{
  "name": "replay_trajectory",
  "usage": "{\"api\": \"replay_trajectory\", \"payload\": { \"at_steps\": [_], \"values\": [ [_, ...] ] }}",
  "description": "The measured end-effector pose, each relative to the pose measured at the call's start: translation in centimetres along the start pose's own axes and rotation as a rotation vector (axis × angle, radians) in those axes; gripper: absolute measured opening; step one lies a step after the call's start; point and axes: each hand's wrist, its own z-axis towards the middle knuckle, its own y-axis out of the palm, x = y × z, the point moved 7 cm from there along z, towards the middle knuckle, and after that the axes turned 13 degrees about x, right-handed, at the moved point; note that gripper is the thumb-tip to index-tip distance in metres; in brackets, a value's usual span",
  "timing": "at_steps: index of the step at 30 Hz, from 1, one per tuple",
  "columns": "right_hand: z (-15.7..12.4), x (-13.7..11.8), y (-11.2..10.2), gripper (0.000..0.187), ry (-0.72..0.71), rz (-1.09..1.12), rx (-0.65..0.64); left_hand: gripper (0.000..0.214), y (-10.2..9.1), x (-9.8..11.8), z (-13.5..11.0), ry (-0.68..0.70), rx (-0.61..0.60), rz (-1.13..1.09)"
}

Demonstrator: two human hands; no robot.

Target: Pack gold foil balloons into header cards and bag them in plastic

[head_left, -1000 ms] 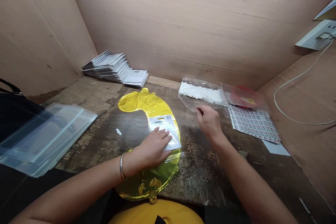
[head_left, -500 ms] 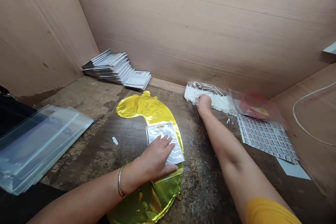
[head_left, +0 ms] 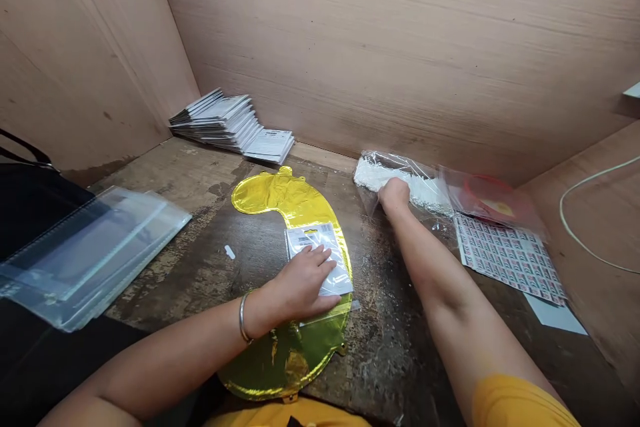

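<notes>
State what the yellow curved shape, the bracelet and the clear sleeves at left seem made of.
Yellow curved shape: probably metallized foil, glossy, with crinkles and mirror-like glints.
Bracelet: likely polished metal, given its silvery highlights.
Clear sleeves: seemingly thin, smooth plastic film, since layers show through one another.

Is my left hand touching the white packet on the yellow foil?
Touching. The head view shows the left hand spread over the packet, covering part of its front, with no gap visible between them.
</notes>
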Motion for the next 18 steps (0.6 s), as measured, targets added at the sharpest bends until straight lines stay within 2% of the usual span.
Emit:
{"api": "replay_trajectory", "payload": {
  "at_steps": [2, 4, 6, 8, 9, 10, 12, 13, 15, 18],
  "values": [
    [-0.9, 0.1, -1.2, 0.033, -0.02, -0.008, 0.0, 0.052, -0.2, -0.1, 0.1, 0.007, 0.013, -0.014],
    [-3.0, 1.1, -2.7, 0.029, -0.04, -0.028, -0.003, 0.05, -0.3, -0.1, 0.1, 0.017, 0.019, -0.031],
    [-6.5, 2.8, -4.5, 0.027, -0.074, -0.039, 0.009, 0.047, -0.5, -0.1, 0.1, 0.028, 0.023, -0.042],
    [-11.3, 4.7, -6.6, 0.03, -0.116, 0.008, 0.045, 0.046, -0.4, -0.1, 0.3, 0.036, 0.024, -0.048],
    [-14.1, 5.4, -7.9, 0.028, -0.141, 0.169, 0.092, 0.047, -0.4, -0.1, 0.3, 0.036, 0.022, -0.047],
    [-16.9, 6.3, -8.8, 0.027, -0.126, 0.353, 0.082, 0.047, -0.4, -0.1, 0.4, 0.033, 0.02, -0.044],
    [-22.2, 7.6, -9.3, 0.026, -0.075, 0.634, -0.017, 0.045, -0.3, -0.1, 0.6, 0.025, 0.011, -0.032],
    [-24.4, 8.3, -9.6, 0.023, -0.056, 0.701, -0.005, 0.044, -0.2, -0.1, 0.6, 0.019, 0.003, -0.024],
    [-27.6, 9.6, -10.1, 0.018, -0.002, 0.756, 0.122, 0.042, -0.3, 0.0, 0.7, 0.009, -0.014, -0.014],
    [-29.9, 10.5, -11.0, 0.01, -0.015, 0.779, 0.327, 0.042, -0.4, 0.0, 0.9, -0.016, -0.041, -0.015]
  ]
}}
